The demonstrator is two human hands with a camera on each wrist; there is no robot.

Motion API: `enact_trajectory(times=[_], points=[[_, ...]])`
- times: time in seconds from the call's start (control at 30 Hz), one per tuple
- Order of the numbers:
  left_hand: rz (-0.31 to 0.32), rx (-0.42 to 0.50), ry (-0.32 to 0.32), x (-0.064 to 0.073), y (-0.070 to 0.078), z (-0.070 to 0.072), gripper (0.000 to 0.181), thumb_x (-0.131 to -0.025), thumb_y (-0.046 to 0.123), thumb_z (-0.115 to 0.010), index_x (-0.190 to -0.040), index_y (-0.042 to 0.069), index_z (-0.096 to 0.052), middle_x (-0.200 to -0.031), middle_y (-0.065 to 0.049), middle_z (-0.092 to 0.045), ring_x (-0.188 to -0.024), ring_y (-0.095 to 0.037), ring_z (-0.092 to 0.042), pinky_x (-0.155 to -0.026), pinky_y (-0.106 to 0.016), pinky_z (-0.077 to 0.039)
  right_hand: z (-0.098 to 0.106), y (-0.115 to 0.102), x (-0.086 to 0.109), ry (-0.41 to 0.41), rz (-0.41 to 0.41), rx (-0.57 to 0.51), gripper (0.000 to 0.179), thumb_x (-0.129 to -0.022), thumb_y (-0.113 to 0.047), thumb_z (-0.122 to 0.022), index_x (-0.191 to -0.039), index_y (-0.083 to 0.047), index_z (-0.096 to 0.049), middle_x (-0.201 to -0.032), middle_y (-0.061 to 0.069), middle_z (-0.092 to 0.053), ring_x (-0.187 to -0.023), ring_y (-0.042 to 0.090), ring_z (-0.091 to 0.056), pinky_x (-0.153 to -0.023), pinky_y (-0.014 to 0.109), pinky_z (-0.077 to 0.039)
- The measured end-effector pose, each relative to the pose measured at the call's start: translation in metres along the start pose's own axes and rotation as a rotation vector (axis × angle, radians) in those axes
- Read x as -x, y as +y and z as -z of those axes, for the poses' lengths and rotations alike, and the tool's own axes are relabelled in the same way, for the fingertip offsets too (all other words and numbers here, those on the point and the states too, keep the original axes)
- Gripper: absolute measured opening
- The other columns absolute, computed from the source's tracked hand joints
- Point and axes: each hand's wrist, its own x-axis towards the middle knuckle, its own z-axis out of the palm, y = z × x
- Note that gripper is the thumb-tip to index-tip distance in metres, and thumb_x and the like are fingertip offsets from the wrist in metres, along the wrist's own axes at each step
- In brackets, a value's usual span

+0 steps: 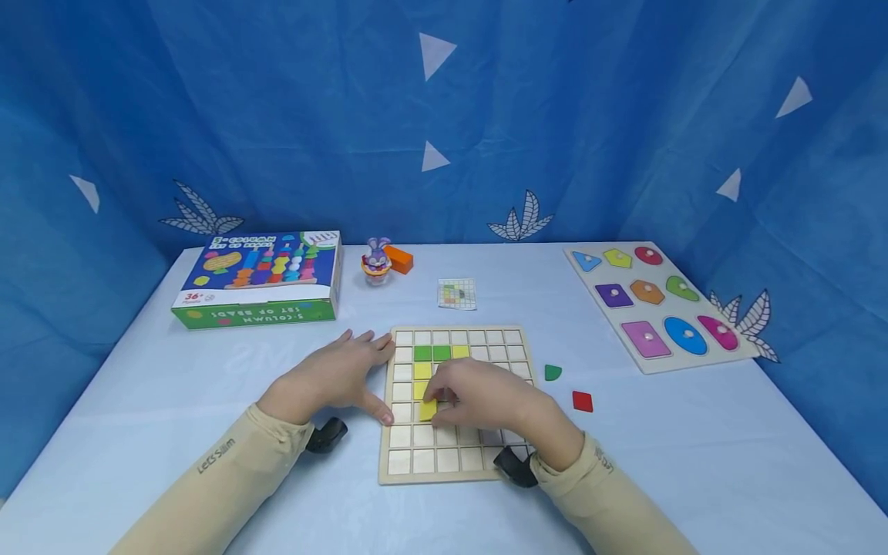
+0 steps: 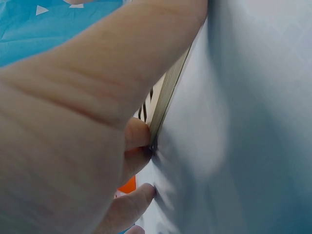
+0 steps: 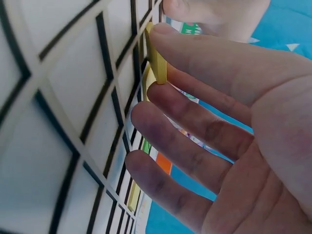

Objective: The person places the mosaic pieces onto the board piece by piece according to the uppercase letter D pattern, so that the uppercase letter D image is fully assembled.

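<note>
A wooden grid board [image 1: 405, 478] lies flat on the table. Its upper left cells hold two green tiles [image 1: 422, 353], a yellow tile [image 1: 460, 351] to their right and more yellow tiles [image 1: 422, 371] in a column below. My right hand [image 1: 486, 393] pinches a yellow square tile [image 3: 157, 56] between thumb and index finger, tilted at the column's lower end. The other fingers [image 3: 180, 141] of that hand spread over the grid. Along the board's left edge my left hand [image 1: 340, 374] rests with fingers extended, thumb and fingertips touching the frame.
Behind the board lies a small pattern card [image 1: 456, 294]. A green quarter-round piece [image 1: 553, 372] and a red square tile [image 1: 583, 401] are to its right. Farther out are a shape puzzle [image 1: 610, 312], a bead-set box [image 1: 257, 281], a rabbit figure [image 1: 377, 262] and an orange block [image 1: 399, 259].
</note>
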Motion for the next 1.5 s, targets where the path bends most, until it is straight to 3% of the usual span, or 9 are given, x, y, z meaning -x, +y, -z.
enact_trajectory(times=[0.6,1.17,1.5], points=[[0.0,0.001,0.008,0.0003,0.0009,-0.0002,0.125,-0.056,0.076,-0.079,-0.153,0.005,-0.044,-0.16,-0.01,-0.035,-0.149,-0.037,-0.023,-0.122,-0.055,-0.013,-0.0048,-0.0058,-0.0007,0.003,-0.002,0.073,0.027,-0.085,-0.022,-0.084,-0.111,-0.017,-0.078,-0.101,-0.012,-0.067,-0.082,0.008,-0.057,-0.074,0.021,-0.05],[-0.004,0.0,0.007,0.0007,0.0009,0.0003,0.124,-0.057,0.076,-0.078,-0.153,0.006,-0.044,-0.161,-0.01,-0.034,-0.149,-0.037,-0.023,-0.122,-0.054,-0.013,-0.0074,-0.0073,-0.0011,-0.01,-0.012,0.107,0.025,-0.089,-0.022,-0.079,-0.113,-0.017,-0.078,-0.109,-0.011,-0.068,-0.095,0.003,-0.058,-0.092,0.024,-0.053],[-0.007,0.005,0.018,0.0015,0.0015,-0.0004,0.124,-0.056,0.077,-0.078,-0.152,0.005,-0.045,-0.16,-0.011,-0.035,-0.148,-0.038,-0.024,-0.122,-0.055,-0.014,-0.0087,-0.0062,-0.0022,-0.005,0.015,0.114,0.023,-0.09,-0.018,-0.078,-0.113,-0.016,-0.077,-0.105,-0.011,-0.067,-0.086,0.003,-0.056,-0.083,0.019,-0.052]])
